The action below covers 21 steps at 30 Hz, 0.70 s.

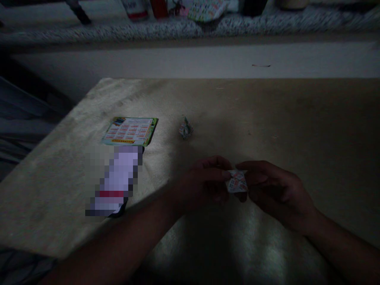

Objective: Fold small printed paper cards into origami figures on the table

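A small piece of folded paper [237, 182], white with red and dark print, is held up over the table between my two hands. My left hand [208, 180] pinches its left edge, the thumb lying across the upper corner. Curved round the opposite edge are the fingers of my right hand [277, 192]; dim light hides part of their contact with the paper. Beyond my left hand, a small crumpled piece of similarly printed paper [186, 130] lies on the table.
A printed card [129, 131] with a green border lies to the left on the table [297, 114], with a pixelated phone [121, 174] just in front of it. Along the back runs a speckled stone ledge [166, 31] bearing several items, including a patterned bundle [207, 10].
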Motion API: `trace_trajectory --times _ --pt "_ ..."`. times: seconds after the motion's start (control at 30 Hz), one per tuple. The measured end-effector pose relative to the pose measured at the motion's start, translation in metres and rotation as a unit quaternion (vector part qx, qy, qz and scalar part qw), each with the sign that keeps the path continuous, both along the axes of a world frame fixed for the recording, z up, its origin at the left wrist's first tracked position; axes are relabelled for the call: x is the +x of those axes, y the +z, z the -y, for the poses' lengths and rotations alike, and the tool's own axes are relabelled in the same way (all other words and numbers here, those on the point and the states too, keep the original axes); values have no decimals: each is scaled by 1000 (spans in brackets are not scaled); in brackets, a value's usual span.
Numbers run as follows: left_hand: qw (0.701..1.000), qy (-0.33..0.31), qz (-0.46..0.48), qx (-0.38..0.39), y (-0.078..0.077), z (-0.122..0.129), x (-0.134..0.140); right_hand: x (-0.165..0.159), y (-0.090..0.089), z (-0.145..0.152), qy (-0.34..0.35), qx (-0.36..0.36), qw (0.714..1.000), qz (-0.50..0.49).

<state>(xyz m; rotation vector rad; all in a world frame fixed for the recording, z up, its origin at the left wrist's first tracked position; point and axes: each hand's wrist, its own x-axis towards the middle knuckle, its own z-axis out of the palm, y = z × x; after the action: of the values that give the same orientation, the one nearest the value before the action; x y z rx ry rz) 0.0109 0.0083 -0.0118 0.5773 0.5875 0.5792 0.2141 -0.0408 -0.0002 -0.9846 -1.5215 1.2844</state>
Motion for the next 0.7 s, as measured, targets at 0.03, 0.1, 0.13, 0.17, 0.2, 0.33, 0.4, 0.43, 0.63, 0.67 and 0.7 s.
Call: trace_trajectory --times 0.03,0.1,0.13,0.17,0.2,0.33,0.4,0.43,0.63,0.67,0.7 --pt "1000 -1 6 -11 0 1 0 -1 1 0 -2 18 1000 11" --pt "999 -6 24 -37 1 2 1 -4 3 -1 3 43 999 22" --pt "998 -13 32 -52 2 3 1 -5 3 -1 7 50 999 21" --pt "997 -23 38 -67 2 3 1 -6 4 -2 9 54 998 16" --pt "995 -36 41 -79 2 3 1 -6 4 -2 9 60 998 12" --pt "991 -77 46 -103 3 3 0 -3 3 -4 -24 118 992 25" --pt "989 -85 49 -109 4 3 1 -1 2 -4 -37 158 985 53" --pt "989 -86 46 -111 5 3 1 0 2 -4 -40 175 981 67" --pt "992 -70 45 -91 5 8 6 -2 6 -6 -38 254 959 120" --pt "994 -63 39 -81 4 9 7 -2 7 -6 -37 277 951 133" --pt "996 -56 30 -67 3 10 7 -2 7 -6 -35 298 942 147"
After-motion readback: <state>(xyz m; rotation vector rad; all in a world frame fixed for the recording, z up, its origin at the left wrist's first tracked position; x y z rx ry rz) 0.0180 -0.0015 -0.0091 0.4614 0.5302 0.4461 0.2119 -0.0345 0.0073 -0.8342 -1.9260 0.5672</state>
